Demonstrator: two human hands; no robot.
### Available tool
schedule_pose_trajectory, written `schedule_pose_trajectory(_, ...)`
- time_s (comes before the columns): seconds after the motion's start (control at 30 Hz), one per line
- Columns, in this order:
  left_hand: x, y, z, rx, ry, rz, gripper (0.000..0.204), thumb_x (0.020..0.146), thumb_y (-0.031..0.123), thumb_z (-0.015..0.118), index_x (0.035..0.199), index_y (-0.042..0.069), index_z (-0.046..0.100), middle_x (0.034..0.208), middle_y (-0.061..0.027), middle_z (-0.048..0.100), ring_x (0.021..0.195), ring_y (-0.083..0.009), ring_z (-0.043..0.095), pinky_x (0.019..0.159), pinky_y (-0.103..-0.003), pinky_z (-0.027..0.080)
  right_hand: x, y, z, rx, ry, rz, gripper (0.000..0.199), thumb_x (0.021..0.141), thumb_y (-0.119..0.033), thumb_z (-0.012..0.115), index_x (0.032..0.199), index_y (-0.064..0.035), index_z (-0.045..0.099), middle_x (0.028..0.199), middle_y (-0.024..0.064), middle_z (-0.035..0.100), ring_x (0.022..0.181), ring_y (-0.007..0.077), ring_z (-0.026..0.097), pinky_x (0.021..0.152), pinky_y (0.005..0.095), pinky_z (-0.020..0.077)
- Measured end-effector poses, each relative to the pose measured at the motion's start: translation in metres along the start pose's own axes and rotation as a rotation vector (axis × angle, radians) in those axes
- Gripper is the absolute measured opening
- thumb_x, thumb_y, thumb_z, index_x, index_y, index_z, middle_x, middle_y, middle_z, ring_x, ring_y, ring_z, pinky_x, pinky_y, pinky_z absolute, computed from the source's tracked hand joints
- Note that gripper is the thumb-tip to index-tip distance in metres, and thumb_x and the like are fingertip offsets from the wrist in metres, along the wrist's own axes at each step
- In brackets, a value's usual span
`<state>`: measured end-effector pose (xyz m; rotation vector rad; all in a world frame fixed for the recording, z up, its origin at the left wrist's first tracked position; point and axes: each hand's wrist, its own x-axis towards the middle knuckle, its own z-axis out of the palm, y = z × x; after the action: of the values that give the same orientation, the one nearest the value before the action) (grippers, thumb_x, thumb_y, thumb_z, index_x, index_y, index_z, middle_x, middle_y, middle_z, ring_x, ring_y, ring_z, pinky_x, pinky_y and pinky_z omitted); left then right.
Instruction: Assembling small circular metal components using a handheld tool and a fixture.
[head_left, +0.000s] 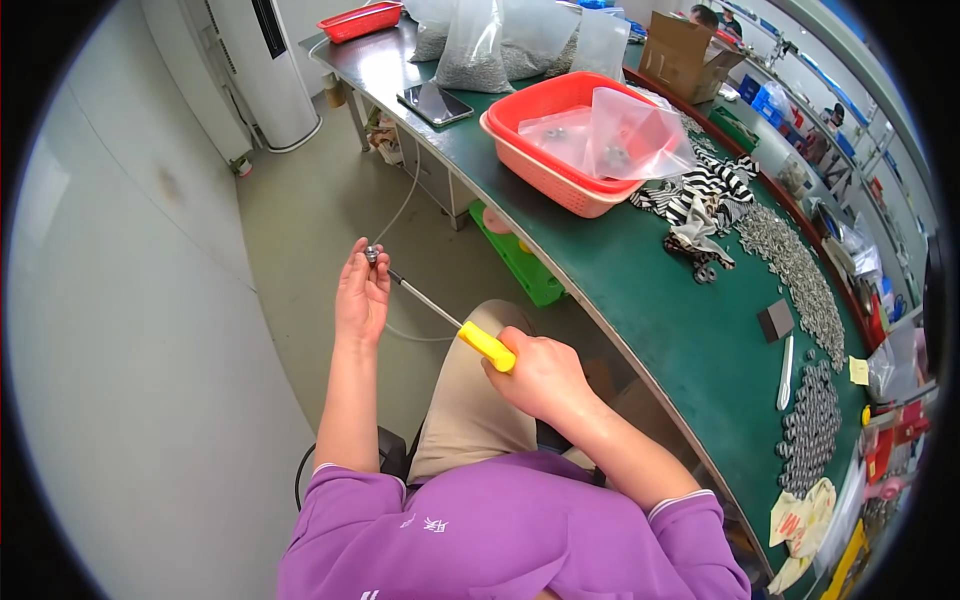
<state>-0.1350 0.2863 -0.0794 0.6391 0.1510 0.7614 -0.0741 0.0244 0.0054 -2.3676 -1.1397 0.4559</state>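
Note:
Away from the table, over the floor, my left hand (362,292) holds a small round metal part (372,254) between its fingertips. My right hand (538,368) is closed around the yellow handle of a screwdriver-like tool (487,346). The tool's thin metal shaft points up and left, and its dark tip lies close beside the left hand's fingers. Whether the tip touches the metal part I cannot tell.
To the right runs a green-topped table (640,290). It bears red baskets (560,165) with plastic bags, a striped cloth (705,190), a pile of small metal parts (795,270), dark rings in rows (812,430), a grey block (775,321) and a phone (435,103). Beneath is a green crate (520,260).

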Motion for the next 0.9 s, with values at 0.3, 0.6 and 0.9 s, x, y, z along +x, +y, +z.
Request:
schedule_pose_trajectory(0.3,0.0,0.003,0.004,0.025,0.033,-0.002,0.025,0.092,0.012,0.053,0.115,0.002,0.051,0.101,-0.0072,0.059,0.089,-0.0128,0.059,0.079,-0.022,0.051,0.003,0.0,0.0,0.009,0.008,0.016,0.025,0.082,-0.031,0.057,0.086,-0.0066,0.053,0.073,0.0151,0.061,0.073,0.0338,0.06,0.067,0.0429,0.0473)
schedule_pose_trajectory(0.6,-0.006,-0.003,0.011,0.02,0.027,-0.102,0.028,0.093,0.022,0.051,0.114,0.003,0.052,0.099,-0.0067,0.059,0.082,-0.0117,0.057,0.069,-0.023,0.049,0.004,-0.002,0.0,0.001,-0.011,0.042,0.025,0.082,-0.031,0.057,0.086,-0.0068,0.054,0.073,0.0153,0.062,0.074,0.0343,0.06,0.067,0.0431,0.0476)
schedule_pose_trajectory(0.9,-0.003,-0.007,-0.001,-0.12,-0.001,-0.117,0.02,0.092,0.019,0.053,0.103,0.002,0.053,0.099,-0.0077,0.058,0.081,-0.0119,0.055,0.07,-0.023,0.049,0.002,0.001,-0.004,-0.001,-0.047,0.09,0.026,0.082,-0.032,0.057,0.087,-0.0073,0.055,0.074,0.0148,0.063,0.075,0.0337,0.061,0.069,0.043,0.0483)
